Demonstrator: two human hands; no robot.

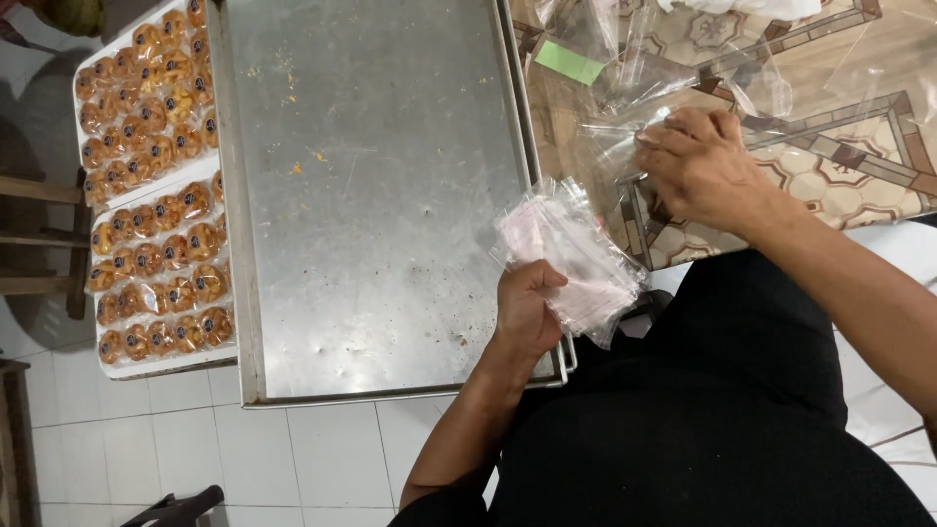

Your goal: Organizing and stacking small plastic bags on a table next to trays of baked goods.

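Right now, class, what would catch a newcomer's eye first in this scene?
The big bare metal baking tray fills the middle, dotted with crumbs. Left of it sit white trays of wrapped golden pastries. At the right, the left hand holds a stack of small clear plastic bags, while the right hand rests on loose bags on the patterned tabletop.

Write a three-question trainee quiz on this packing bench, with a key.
1. True or false: the left hand grips a stack of clear bags over the metal tray's edge.
2. What does the right hand rest on? A) loose clear bags on the patterned table B) the wrapped pastries C) the green slip
3. Fill in: the wrapped pastries lie on white trays to the ____ of the metal tray in the picture.

Key: 1 true; 2 A; 3 left.
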